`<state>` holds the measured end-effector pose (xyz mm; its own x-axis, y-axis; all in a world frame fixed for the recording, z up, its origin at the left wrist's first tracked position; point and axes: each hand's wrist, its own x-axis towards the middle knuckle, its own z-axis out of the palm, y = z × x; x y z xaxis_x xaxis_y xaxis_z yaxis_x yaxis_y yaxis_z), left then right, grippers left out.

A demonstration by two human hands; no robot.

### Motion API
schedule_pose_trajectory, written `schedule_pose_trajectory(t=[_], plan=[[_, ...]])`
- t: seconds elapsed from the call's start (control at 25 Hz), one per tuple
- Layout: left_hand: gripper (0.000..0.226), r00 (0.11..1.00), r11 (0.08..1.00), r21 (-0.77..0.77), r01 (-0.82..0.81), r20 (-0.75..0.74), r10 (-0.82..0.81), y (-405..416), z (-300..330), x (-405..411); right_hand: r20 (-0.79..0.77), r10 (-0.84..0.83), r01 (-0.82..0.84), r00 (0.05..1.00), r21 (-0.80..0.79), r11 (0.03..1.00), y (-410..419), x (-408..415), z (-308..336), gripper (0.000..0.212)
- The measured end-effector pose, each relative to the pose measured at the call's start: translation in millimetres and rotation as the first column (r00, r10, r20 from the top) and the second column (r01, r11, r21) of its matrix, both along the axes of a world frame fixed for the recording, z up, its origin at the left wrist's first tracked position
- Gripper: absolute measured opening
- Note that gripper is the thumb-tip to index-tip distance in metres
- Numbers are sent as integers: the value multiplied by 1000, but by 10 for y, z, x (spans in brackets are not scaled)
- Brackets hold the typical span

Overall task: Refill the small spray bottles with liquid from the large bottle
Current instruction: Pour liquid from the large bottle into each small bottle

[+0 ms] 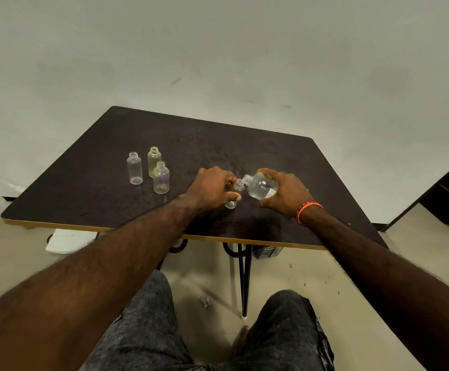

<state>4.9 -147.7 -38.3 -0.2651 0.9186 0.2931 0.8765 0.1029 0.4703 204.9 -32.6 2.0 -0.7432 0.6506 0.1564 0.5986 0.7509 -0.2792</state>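
Evidently light and slick, the small clear bottle was gripped mid-body by the left hand, while the right hand at 3 o'clock clasped the tilted large bottle around its belly.

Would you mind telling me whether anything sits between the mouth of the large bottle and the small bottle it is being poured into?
Nothing visible does. The right hand tilts the large bottle so its open neck meets the uncapped mouth of the small bottle gripped by the left hand.
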Motion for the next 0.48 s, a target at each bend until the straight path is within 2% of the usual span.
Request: schedule_pose_trajectory(t=[0.48], plan=[[44,999,1000,-8,15,-39,-15,36,14,23,30,-27,27,999,-3,1000,22,38,7,87]])
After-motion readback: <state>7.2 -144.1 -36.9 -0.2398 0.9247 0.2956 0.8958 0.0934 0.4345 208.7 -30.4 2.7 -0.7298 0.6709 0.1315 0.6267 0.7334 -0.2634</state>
